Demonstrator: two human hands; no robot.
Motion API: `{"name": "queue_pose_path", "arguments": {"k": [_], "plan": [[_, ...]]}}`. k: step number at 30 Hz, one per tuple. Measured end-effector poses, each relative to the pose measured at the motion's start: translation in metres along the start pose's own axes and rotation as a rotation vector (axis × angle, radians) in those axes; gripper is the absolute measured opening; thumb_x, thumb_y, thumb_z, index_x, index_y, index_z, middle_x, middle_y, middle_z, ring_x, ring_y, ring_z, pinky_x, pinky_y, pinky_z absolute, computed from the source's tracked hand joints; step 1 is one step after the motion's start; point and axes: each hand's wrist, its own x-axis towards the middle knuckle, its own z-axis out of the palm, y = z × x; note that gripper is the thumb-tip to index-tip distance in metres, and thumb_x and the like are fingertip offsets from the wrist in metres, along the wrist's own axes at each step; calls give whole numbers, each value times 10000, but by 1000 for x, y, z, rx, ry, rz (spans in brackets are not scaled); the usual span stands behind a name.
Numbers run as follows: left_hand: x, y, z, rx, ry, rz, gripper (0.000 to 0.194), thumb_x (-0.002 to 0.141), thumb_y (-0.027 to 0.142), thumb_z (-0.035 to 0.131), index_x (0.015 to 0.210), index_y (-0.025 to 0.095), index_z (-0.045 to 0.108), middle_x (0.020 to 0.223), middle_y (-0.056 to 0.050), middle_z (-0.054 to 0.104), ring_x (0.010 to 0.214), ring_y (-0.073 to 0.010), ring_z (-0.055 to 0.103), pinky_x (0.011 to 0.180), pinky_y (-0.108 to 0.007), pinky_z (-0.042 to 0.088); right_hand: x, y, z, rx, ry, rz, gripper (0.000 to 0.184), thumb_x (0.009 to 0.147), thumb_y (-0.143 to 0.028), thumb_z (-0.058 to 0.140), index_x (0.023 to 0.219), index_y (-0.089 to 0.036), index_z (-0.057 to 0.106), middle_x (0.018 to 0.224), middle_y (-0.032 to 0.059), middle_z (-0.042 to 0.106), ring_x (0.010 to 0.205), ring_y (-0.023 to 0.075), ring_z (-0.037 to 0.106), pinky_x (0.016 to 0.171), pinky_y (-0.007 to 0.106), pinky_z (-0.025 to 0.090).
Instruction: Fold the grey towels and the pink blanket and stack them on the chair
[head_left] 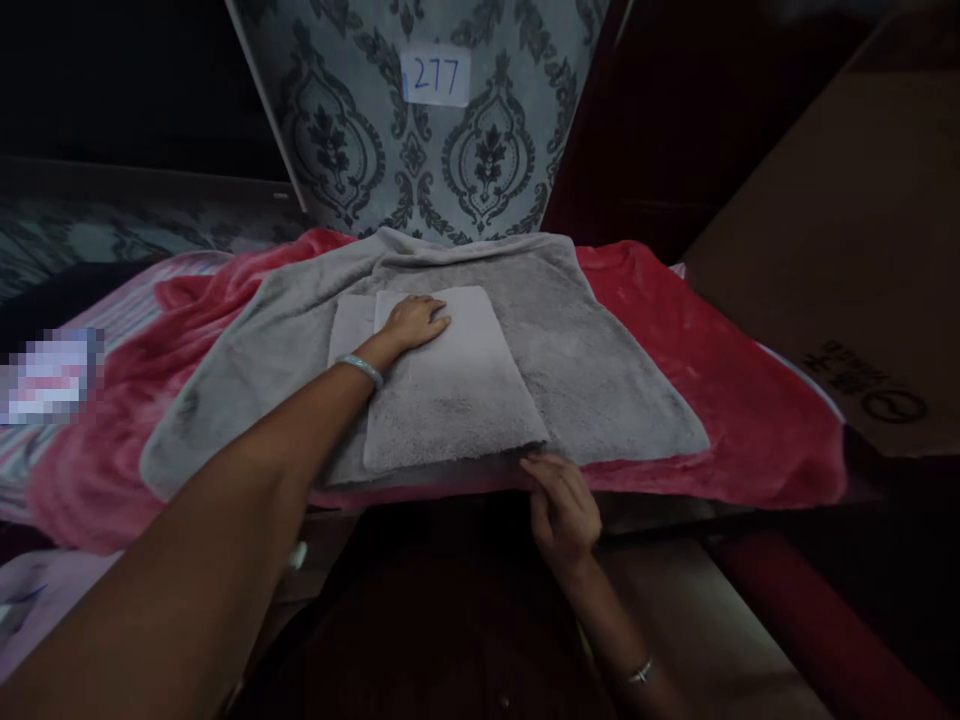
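Observation:
A folded light-grey plush cloth [450,390] lies on a larger grey plush cloth [600,370] that is spread out under it. My left hand [416,320] rests on the far left part of the folded cloth, palm down, its fingers lying flat. At the near right corner of the folded cloth is my right hand [566,500], fingers closed in a pinch on the edge. Beneath both cloths is a red plush blanket [765,430], showing to the left and right and along the front.
A cardboard box [847,260] stands at the right. Behind the surface, a paper marked 277 [436,75] is stuck to the patterned wall [412,150]. A dark screen [135,90] is at the upper left. Striped fabric [135,300] shows at the left.

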Motion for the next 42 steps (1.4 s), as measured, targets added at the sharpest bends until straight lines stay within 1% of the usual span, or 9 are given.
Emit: {"name": "queue_pose_path", "arguments": {"k": [4,9,12,16,23,27,32,36,42], "plan": [[-41,11,-14,4,-96,202,642,958,479,477,1507,149,436,1618,-174,327,1496,-334,291,1209,-468,250,21,2,-4,-108,-22,29,401,960,-122,503,1322,-250,618,1184,93,670,1176,236,600,989,448,508],[-116,23,-17,-11,-216,450,654,977,580,418,1559,291,341,1659,-85,264,1545,-308,165,1238,-562,100,25,21,10,-195,-296,21,383,1023,-268,456,1381,-248,588,1466,94,542,1432,279,385,1125,531,382],[-136,20,-7,-50,-196,392,634,1007,563,349,1577,291,293,1669,-68,229,1549,-277,161,1245,-540,110,13,32,16,-179,-357,46,401,1040,-269,416,1412,-245,563,1440,85,572,1423,253,402,1122,513,389],[-135,15,1,-105,-141,367,626,1003,570,372,1552,269,357,1654,-75,275,1539,-269,203,1246,-528,147,7,36,17,-144,-356,100,412,1045,-280,391,1421,-261,557,1447,68,567,1429,244,397,1134,516,386],[-155,0,-6,-95,-97,256,570,1024,514,338,1521,248,418,1633,-84,326,1521,-262,262,1240,-525,204,11,40,11,-72,-330,214,391,1049,-351,387,1340,-247,626,1468,92,539,1353,235,490,1124,504,418],[-185,-8,-14,-32,-69,150,547,1021,489,367,1508,252,440,1621,-86,349,1516,-286,273,1227,-570,220,23,35,9,-115,-296,164,368,1046,-322,405,1320,-230,632,1403,95,596,1369,247,470,1129,511,404],[-221,-7,-14,-37,3,129,504,1025,459,372,1486,280,474,1611,-80,370,1503,-284,306,1222,-587,231,37,11,23,-224,-435,-20,484,1020,-343,452,1489,-225,467,1597,96,377,1518,294,219,1180,558,297],[-241,-11,-4,-87,46,125,493,1032,439,356,1494,301,458,1616,-74,363,1513,-283,281,1220,-605,220,28,3,37,-262,-591,-113,513,1012,-299,464,1522,-261,417,1592,54,394,1515,253,233,1185,519,283],[-259,-13,9,-199,211,-107,503,1006,451,407,1434,224,543,1668,-127,217,1523,-340,235,1191,-573,310,18,6,42,-281,-552,-98,535,996,-256,481,1525,-259,406,1586,58,405,1497,252,275,1172,508,284]]}}
